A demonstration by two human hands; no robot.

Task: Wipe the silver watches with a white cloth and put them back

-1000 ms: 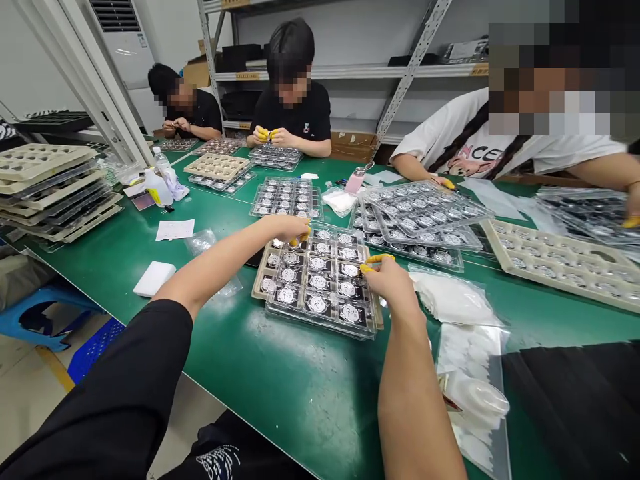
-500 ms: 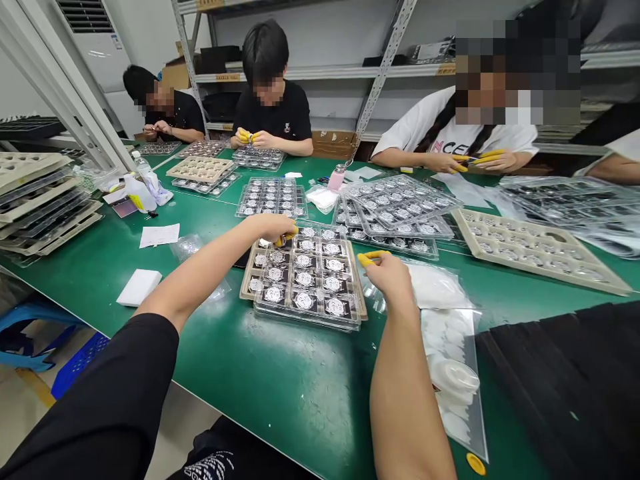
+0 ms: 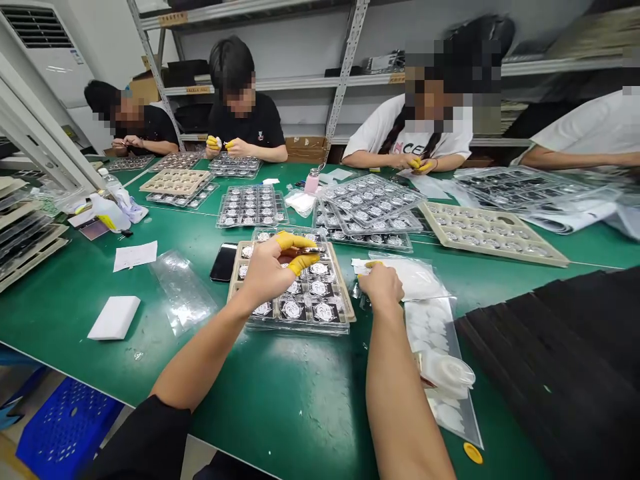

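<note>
My left hand (image 3: 273, 267), with yellow finger cots, is closed on a thin, round metallic piece (image 3: 307, 251), seen edge-on; it looks like a watch part. Below it lies a stack of clear plastic trays (image 3: 300, 327) with a beige tray among them, their pockets showing white watch-like shapes on black. To the right, my right hand (image 3: 381, 283), also with yellow on its fingers, is curled at the edge of a clear plastic bag (image 3: 367, 293) and a small white slip. Its fingertips are partly hidden, so what they pinch cannot be made out.
A phone (image 3: 223, 262), clear bag (image 3: 183, 290) and white block (image 3: 115, 317) lie left. Right are a white packet (image 3: 420, 279), a sheet of white discs (image 3: 440, 407) and a black stack (image 3: 555, 353). More filled trays (image 3: 373, 200) and several people working stand across the table.
My left hand has lifted off the tray stack and moved nearer, now holding the round piece up. My right hand has turned down onto the bag. The view has swung right.
</note>
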